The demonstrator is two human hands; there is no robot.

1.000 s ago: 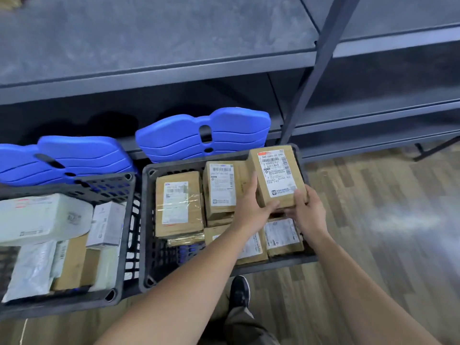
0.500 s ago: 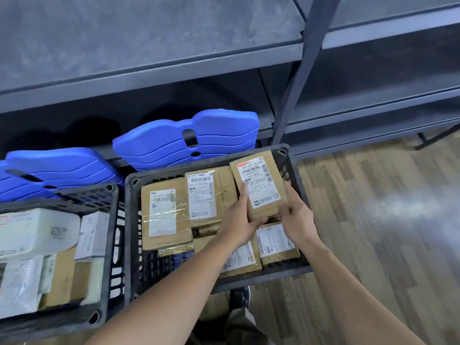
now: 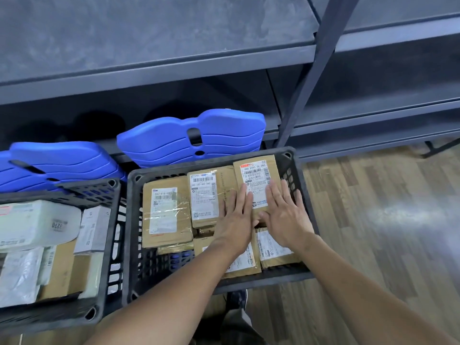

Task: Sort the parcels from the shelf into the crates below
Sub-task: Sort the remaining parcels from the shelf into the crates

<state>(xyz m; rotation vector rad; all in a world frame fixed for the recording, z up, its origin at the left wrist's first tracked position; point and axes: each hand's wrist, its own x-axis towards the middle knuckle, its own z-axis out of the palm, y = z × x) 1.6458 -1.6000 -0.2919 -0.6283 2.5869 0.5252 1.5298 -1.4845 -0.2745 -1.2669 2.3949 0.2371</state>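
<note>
Status: placement is nearly closed out. The brown cardboard parcel with a white shipping label (image 3: 254,174) lies flat in the far right corner of the dark grey plastic lattice crate (image 3: 291,170), on top of other parcels. My left hand (image 3: 236,217) and right hand (image 3: 286,219) both rest palm-down on its near half. The fingers (image 3: 273,192) are straight and spread, gripping nothing. The left hand also overlaps the edge of the neighbouring taped brown parcel (image 3: 201,195). I judge this to be a press to seat the parcel level. All that remains here is to lift both hands clear.

Done, as far as shown: this crate holds several brown parcels, some lying under others. The second dark lattice crate (image 3: 109,192), just beside it on the left, holds white boxes and pale soft packets. I cannot tell from this view how many parcels wait on the grey metal shelf (image 3: 149,46).

Writing:
- **Seated parcel:** the label reads "940 E591-00 384" above a barcode.
- **Neighbouring parcel:** the label reads "240-247-402-060".
- **Leftmost brown parcel under clear tape (image 3: 164,210):** the label begins "86Z-E14"; the rest is lost to glare.
- **Smaller print:** too fine to read.
- **Large white package (image 3: 37,225):** carries an upside-down number, apparently "320".
</note>
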